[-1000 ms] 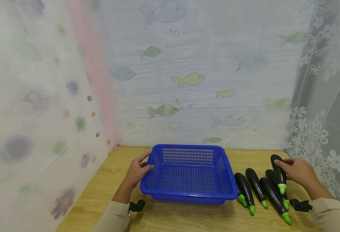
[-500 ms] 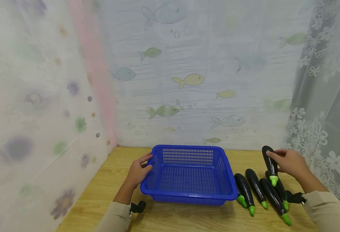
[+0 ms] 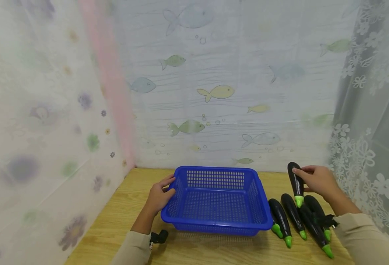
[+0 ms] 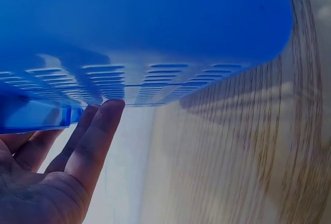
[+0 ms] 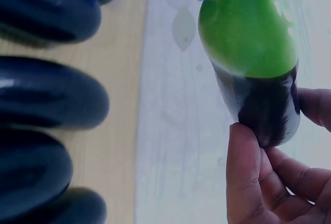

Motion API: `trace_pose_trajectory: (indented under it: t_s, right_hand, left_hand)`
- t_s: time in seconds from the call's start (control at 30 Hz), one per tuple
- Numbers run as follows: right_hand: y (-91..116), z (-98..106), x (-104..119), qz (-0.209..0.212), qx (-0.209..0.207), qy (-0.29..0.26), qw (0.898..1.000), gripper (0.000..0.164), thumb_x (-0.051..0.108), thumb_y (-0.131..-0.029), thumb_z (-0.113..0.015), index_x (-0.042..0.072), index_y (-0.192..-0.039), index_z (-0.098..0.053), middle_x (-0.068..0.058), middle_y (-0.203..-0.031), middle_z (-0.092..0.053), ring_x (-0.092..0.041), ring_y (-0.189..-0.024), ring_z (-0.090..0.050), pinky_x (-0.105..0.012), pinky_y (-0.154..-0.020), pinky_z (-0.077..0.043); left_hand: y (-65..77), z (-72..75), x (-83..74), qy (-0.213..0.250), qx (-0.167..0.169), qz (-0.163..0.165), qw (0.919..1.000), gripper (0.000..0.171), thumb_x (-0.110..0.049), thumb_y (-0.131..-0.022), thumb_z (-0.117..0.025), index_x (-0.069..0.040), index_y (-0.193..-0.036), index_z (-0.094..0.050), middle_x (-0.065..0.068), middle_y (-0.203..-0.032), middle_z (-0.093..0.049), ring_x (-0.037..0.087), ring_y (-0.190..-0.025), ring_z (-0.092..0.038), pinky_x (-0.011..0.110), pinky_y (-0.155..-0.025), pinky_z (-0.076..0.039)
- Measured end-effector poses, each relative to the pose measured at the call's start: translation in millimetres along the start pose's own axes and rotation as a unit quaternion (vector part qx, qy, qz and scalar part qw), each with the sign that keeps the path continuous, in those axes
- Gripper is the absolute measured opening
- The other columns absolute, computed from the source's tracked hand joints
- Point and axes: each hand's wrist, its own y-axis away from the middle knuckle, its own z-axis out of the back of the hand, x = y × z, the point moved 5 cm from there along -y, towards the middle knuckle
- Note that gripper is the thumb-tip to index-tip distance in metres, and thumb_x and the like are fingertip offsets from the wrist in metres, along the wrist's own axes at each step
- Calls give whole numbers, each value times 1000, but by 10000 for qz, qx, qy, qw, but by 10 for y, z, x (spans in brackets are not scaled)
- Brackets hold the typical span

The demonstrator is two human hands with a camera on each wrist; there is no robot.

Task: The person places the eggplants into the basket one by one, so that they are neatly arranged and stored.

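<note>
My right hand [image 3: 318,181] pinches a dark purple eggplant [image 3: 295,184] between thumb and fingers, its green stem end [image 3: 299,201] hanging down. It is held above the other eggplants; the right wrist view shows the fingertips on the dark body [image 5: 261,107] below the green cap. My left hand [image 3: 159,195] holds the left rim of a blue plastic basket [image 3: 214,223], thumb over the rim. In the left wrist view, fingers [image 4: 98,141] reach against the slotted outer wall [image 4: 155,79]. Nothing lies inside the basket.
Several eggplants [image 3: 314,224] lie side by side on the wooden table [image 3: 121,206], right of the basket; the nearest one [image 3: 279,217] is close against its right side. A fish-print curtain [image 3: 227,110] stands behind the table, a floral one [image 3: 42,129] at the left.
My right hand has lifted the eggplant and carried it left, from the right end of the group to above its middle. The left hand and basket have stayed in place.
</note>
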Motion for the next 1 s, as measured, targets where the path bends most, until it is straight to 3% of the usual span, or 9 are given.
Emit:
trace_pose_trajectory:
  t_s: [0.33, 0.63, 1.0]
  right_hand:
    - [-68, -182, 197, -55, 99, -368, 9993, 88, 58, -101, -53, -15, -148, -41, -39, -142, -49, -49, -122, -61, -40, -78, -65]
    - [-107, -331, 357, -43, 237, -754, 9969, 87, 58, -100, -54, -13, -149, -41, -38, -144, -49, -50, -125, -61, -44, -84, -64]
    - [-162, -581, 604, -65, 512, -1106, 9925, 80, 52, -101, -58, -10, -148, -43, -35, -142, -51, -48, -127, -60, -43, -84, -64]
  left_hand:
    - [17, 10, 10, -81, -124, 103, 9998, 52, -11, -91, -64, -10, -142, -64, -2, -156, -54, 37, -129, -64, 51, -99, -58]
    - [4, -1, -5, -133, -40, -40, 9999, 51, -9, -92, -64, -8, -143, -62, 0, -156, -53, 33, -140, -54, 54, -108, -50]
    - [-3, -1, 11, -28, -22, -130, 9999, 51, -7, -91, -65, -7, -142, -63, 2, -156, -54, 31, -143, -52, 54, -110, -49]
